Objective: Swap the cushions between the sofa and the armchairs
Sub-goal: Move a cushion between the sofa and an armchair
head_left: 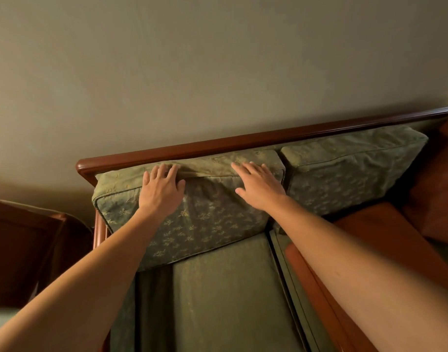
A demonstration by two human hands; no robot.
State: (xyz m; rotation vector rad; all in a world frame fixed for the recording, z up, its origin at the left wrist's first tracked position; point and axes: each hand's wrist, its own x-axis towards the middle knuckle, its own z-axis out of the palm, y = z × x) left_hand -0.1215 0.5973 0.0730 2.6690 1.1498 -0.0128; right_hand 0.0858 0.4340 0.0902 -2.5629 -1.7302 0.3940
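A green back cushion point(205, 219) with a small leaf pattern leans against the sofa's wooden back rail point(218, 144). My left hand point(162, 191) lies flat on its upper left part, fingers reaching over the top edge. My right hand point(258, 185) presses flat on its upper right part, fingers spread. A second green patterned cushion point(350, 171) leans beside it on the right. Below lies a plain green seat cushion point(228, 295). An orange seat cushion point(385, 237) lies on the right under my right forearm.
The wall point(192, 72) rises right behind the sofa. A dark wooden piece of furniture point(22, 247) stands to the left of the sofa's arm. Another orange cushion point(438, 189) sits at the far right.
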